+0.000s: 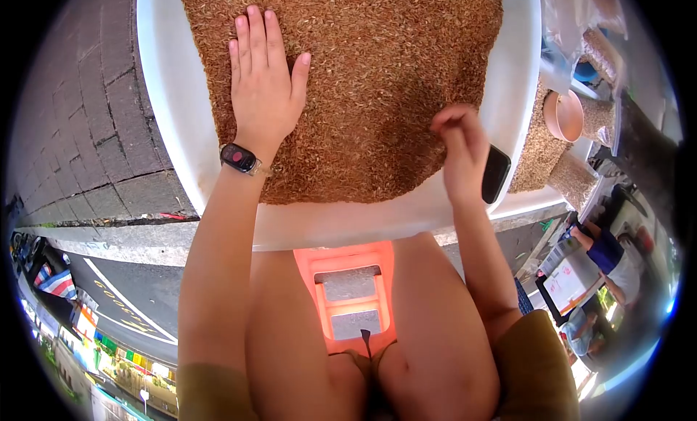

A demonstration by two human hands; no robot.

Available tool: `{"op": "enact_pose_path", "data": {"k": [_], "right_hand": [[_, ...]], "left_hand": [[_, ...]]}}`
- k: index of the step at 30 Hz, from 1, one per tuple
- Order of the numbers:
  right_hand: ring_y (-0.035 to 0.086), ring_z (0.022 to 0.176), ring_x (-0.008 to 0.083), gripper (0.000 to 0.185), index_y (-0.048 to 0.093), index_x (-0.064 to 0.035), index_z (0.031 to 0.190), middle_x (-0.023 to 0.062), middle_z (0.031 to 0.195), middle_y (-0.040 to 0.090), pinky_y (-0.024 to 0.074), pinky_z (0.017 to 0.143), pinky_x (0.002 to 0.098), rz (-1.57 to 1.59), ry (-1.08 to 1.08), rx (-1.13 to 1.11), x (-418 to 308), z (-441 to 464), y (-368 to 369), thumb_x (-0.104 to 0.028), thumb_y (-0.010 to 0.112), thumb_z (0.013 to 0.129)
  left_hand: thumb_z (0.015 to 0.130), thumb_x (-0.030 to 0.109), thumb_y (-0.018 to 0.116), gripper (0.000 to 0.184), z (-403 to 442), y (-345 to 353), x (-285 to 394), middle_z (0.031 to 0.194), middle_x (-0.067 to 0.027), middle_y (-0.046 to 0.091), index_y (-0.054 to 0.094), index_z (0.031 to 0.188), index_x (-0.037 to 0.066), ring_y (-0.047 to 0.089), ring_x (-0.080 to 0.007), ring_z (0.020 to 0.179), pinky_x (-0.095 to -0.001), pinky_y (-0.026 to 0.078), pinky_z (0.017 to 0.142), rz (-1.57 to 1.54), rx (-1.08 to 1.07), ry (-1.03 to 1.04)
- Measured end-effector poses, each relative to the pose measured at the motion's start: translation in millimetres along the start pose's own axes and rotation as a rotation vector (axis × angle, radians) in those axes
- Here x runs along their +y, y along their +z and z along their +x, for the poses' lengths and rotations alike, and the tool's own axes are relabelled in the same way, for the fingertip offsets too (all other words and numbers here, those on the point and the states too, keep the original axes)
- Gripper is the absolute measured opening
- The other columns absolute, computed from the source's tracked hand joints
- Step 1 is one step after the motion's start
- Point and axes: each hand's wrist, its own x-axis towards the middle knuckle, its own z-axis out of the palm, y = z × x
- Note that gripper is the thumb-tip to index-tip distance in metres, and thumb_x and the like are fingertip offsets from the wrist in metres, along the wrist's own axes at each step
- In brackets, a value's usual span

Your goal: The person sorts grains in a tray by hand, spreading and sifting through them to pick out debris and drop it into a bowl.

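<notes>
A white tub (163,79) in front of me holds a wide layer of reddish-brown grain (363,79). My left hand (265,94) lies flat on the grain at the left side, fingers stretched out and thumb apart, with a smartwatch (239,158) on the wrist. At the right edge of the grain is my right hand (465,148), slightly blurred, its fingers curled in against the thumb. Whatever those fingers hold, if anything, is hidden. Close beside the right wrist, a dark-screened phone (496,174) rests at the tub's right side.
To the right stand more grain (534,152), a pinkish bowl (563,116) and clear plastic bags (573,181) of grain. An orange plastic stool (308,265) shows between my legs. Paving (80,123) lies left, a road (131,297) behind. Another person (617,265) is at far right.
</notes>
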Motion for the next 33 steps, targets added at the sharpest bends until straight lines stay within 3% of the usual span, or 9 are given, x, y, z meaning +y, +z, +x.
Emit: {"op": "enact_pose_path", "data": {"k": [3,4,12,20,23,27,33], "right_hand": [[0.052,0.068,0.0174,0.017,0.057,0.0017,0.074,0.0099,0.076,0.053,0.0426,0.062,0.0272,-0.183,-0.124,-0.062,-13,-6,8,0.011,0.042,0.073],[0.051,0.065,0.0206,0.016,0.057,0.001,0.073,0.0101,0.072,0.052,0.0423,0.061,0.0284,-0.268,-0.268,-0.063,-13,-1,12,0.011,0.044,0.072],[0.055,0.067,0.0318,0.005,0.054,-0.002,0.069,0.011,0.069,0.053,0.0448,0.061,0.0405,-0.426,-0.399,-0.352,-7,12,24,0.003,0.055,0.069],[0.054,0.068,0.0266,0.008,0.054,-0.0067,0.07,0.0061,0.071,0.051,0.0427,0.062,0.0378,-0.454,-0.677,-0.389,-23,6,30,-0.003,0.061,0.067],[0.054,0.071,0.0251,0.01,0.055,-0.0072,0.07,0.0062,0.072,0.051,0.0418,0.061,0.0365,-0.349,-0.688,-0.526,-46,-1,39,-0.01,0.064,0.068],[0.053,0.073,0.0253,0.025,0.053,-0.0053,0.065,0.0082,0.071,0.049,0.0409,0.061,0.0374,-0.02,-0.71,-0.618,-105,-8,48,-0.025,0.067,0.069],[0.046,0.059,0.0242,0.033,0.05,-0.0049,0.061,0.0061,0.066,0.044,0.035,0.054,0.0353,0.265,-0.77,-0.71,-153,-7,41,-0.031,0.063,0.076]], "left_hand": [[0.097,0.034,0.044,0.063,6,6,9,0.152,-0.0215,0.022,0.027,0.144,-0.003,0.018,-0.0363,0.142,-0.0458,0.015,0.116,-0.053,-0.014,0.004],[0.097,0.034,0.044,0.062,8,8,13,0.152,-0.0215,0.022,0.027,0.144,-0.003,0.018,-0.0362,0.142,-0.0458,0.015,0.116,-0.076,-0.015,0.007],[0.097,0.029,0.043,0.058,25,14,28,0.152,-0.0197,0.025,0.029,0.143,-0.003,0.02,-0.034,0.142,-0.0448,0.016,0.116,-0.214,-0.024,0.086],[0.097,0.027,0.044,0.054,38,21,54,0.15,-0.0173,0.031,0.034,0.142,-0.002,0.026,-0.0321,0.14,-0.0436,0.021,0.115,-0.271,-0.102,0.211],[0.097,0.026,0.044,0.053,39,22,64,0.149,-0.0172,0.032,0.034,0.142,-0.002,0.027,-0.0323,0.14,-0.0434,0.021,0.115,-0.309,-0.133,0.251],[0.097,0.026,0.044,0.052,36,27,75,0.149,-0.0178,0.032,0.035,0.141,-0.001,0.027,-0.033,0.14,-0.0435,0.021,0.115,-0.348,-0.119,0.235],[0.101,0.029,0.033,0.052,28,36,95,0.151,-0.0173,0.029,0.032,0.143,-0.001,0.026,-0.0322,0.141,-0.0438,0.019,0.116,-0.353,-0.109,0.161]]}}
